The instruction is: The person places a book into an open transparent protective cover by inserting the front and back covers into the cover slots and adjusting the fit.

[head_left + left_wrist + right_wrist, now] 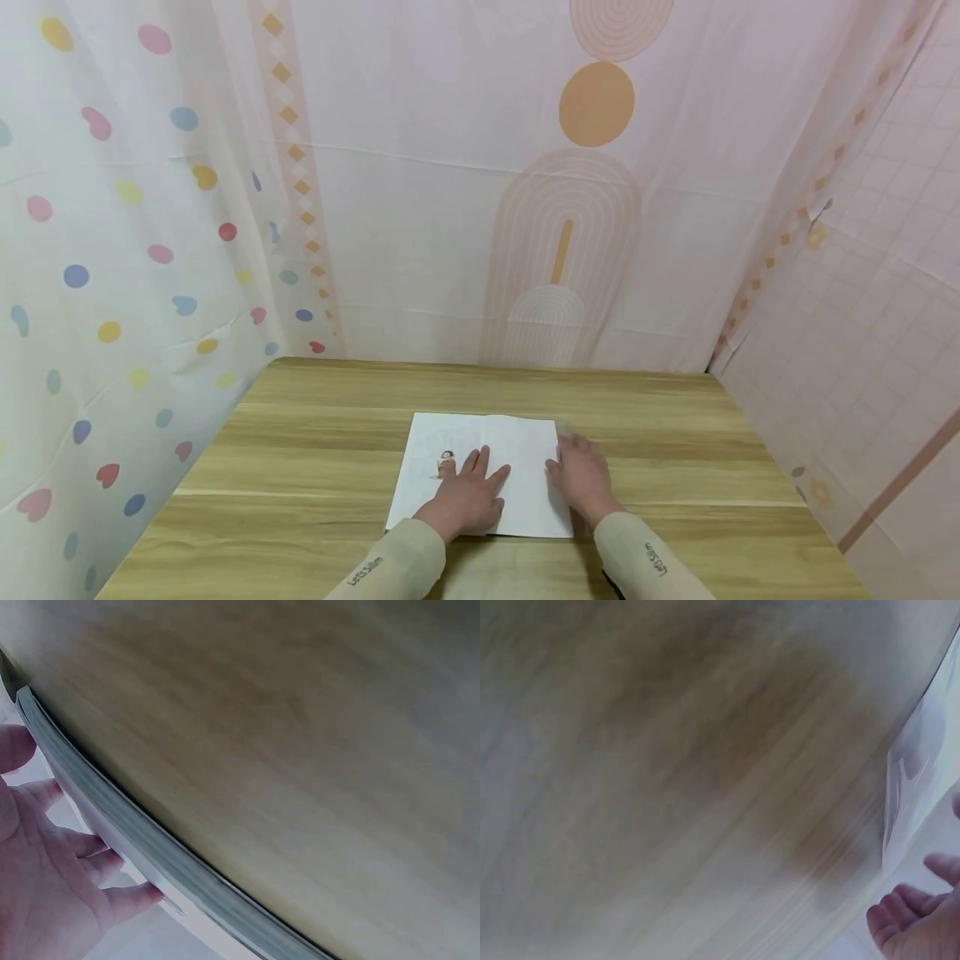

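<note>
An open book (525, 475) with white pages lies on the wooden table, a small printed figure (447, 456) on its left page. My left hand (467, 498) rests across the left page and the middle fold, fingers spread and fairly straight. The left wrist view shows the thick edge of the book (150, 832) and the fingers of that hand (56, 870) lying over it. At the right page's outer edge is my right hand (583, 477), slightly blurred, its thumb overlapping the page margin. In the right wrist view, this hand (922, 919) has loosely bent fingers, with nothing seen between them.
Wood-grain table (300, 450) surrounds the book. Behind it hangs a pale patterned curtain (420, 250); a dotted curtain (135, 275) closes the left side and a checked one (862, 333) the right. Light sleeves (405, 558) cover both forearms.
</note>
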### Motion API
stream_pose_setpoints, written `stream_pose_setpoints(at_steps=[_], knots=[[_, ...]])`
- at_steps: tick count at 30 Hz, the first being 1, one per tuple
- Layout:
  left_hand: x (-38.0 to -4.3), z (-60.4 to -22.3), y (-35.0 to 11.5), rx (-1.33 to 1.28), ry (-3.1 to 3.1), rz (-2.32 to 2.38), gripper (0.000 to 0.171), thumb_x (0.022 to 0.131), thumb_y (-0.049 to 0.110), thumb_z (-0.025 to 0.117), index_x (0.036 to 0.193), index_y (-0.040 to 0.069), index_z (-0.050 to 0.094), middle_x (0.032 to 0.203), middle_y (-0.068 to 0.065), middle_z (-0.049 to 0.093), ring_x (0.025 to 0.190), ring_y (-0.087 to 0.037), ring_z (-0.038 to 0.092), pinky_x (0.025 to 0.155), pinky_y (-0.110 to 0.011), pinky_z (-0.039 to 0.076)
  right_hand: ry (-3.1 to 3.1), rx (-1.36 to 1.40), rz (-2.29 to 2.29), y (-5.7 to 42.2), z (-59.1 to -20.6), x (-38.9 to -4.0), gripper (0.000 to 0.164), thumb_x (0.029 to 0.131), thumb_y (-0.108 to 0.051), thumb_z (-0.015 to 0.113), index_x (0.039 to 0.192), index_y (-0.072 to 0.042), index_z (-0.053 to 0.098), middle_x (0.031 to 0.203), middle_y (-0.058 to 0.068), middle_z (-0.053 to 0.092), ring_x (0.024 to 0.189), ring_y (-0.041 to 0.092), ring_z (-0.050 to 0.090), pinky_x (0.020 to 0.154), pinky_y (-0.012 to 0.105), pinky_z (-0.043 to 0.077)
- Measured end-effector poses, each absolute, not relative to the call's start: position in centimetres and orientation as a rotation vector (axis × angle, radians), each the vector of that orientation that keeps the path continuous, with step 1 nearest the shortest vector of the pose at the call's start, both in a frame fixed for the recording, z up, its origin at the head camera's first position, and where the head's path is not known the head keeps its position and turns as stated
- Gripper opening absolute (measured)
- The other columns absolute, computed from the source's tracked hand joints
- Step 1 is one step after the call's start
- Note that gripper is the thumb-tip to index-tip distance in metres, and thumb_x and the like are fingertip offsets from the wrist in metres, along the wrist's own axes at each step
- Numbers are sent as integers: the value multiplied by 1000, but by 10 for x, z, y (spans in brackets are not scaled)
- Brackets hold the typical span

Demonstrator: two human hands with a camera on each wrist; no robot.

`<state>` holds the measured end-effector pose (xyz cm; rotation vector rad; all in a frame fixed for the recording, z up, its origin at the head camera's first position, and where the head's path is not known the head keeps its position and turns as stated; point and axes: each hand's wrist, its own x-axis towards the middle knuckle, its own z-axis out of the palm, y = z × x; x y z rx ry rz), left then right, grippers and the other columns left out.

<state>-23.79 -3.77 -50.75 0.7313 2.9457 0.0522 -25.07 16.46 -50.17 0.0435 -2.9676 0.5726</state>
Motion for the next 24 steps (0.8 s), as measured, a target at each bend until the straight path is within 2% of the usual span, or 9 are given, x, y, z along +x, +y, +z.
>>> stream_pose_setpoints(at_steps=[8, 17, 18, 24], knots=[[-237, -507, -38, 730, 2943, 61, 52, 99, 40, 50, 148, 24, 48, 156, -18, 35, 142, -35, 35, 107, -62, 32, -2994, -123, 624, 169, -502, -252, 53, 96, -26, 62, 137, 7, 52, 132, 32, 54, 125, 49, 46, 101, 63, 37], [-238, -507, -38, 725, 2939, 100, 56, 99, 40, 51, 151, 20, 44, 156, -17, 34, 142, -35, 34, 107, -62, 31, -2936, -140, 790, 170, -501, -252, 48, 97, -22, 59, 134, 9, 53, 126, 31, 58, 120, 49, 51, 98, 64, 39], [-238, -507, -38, 722, 2938, 110, 57, 99, 40, 51, 151, 20, 43, 156, -17, 34, 142, -34, 34, 107, -63, 31, -2929, -137, 817, 171, -501, -253, 46, 97, -22, 59, 131, 9, 55, 122, 30, 60, 116, 48, 53, 96, 63, 41], [-240, -507, -39, 715, 2934, 177, 59, 98, 39, 52, 151, 15, 42, 156, -17, 35, 142, -34, 34, 108, -63, 30, -2894, -182, 1087, 175, -498, -255, 47, 100, -20, 53, 136, 11, 50, 126, 31, 58, 118, 46, 54, 96, 57, 45]])
